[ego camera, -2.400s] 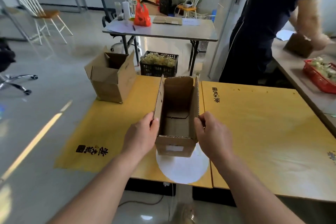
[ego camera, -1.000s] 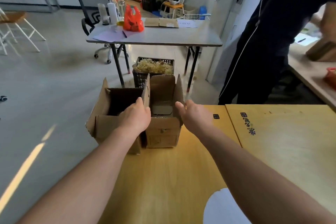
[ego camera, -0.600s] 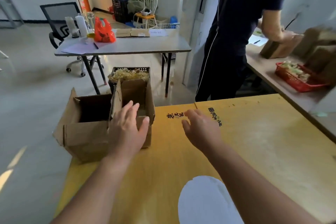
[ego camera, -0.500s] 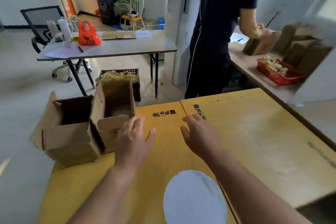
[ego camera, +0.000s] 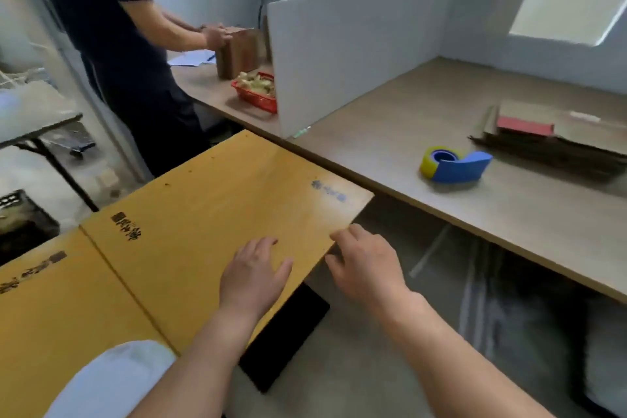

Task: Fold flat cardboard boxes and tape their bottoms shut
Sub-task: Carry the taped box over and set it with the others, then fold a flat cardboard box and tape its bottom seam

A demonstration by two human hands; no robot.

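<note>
- The stack of flat cardboard boxes (ego camera: 549, 149) lies unfolded on the long brown table (ego camera: 407, 119), far to my right and well out of my hands' reach. A flat red piece (ego camera: 524, 125) rests on top of it.
- The blue-and-yellow tape dispenser (ego camera: 454, 164) sits on the same table, just left of the stack and apart from it.
- My left hand (ego camera: 252, 273) is palm down over the yellow tabletop (ego camera: 190, 220) near its right edge, fingers relaxed and slightly spread, holding nothing.
- My right hand (ego camera: 366, 265) is just past that edge, fingers loosely bent and empty. I cannot tell whether the fingertips touch the edge.
- The yellow tabletop is made of two panels side by side, with dark printed characters on them and a white round patch (ego camera: 112, 380) at the near end.
- A white partition board (ego camera: 339, 54) stands upright on the brown table.
- Beyond it is a red basket (ego camera: 254, 95) with pale contents.
- Another person (ego camera: 112, 27) in dark clothes stands there with hands on an upright brown box (ego camera: 237, 51), with papers (ego camera: 190, 59) beside it.
</note>
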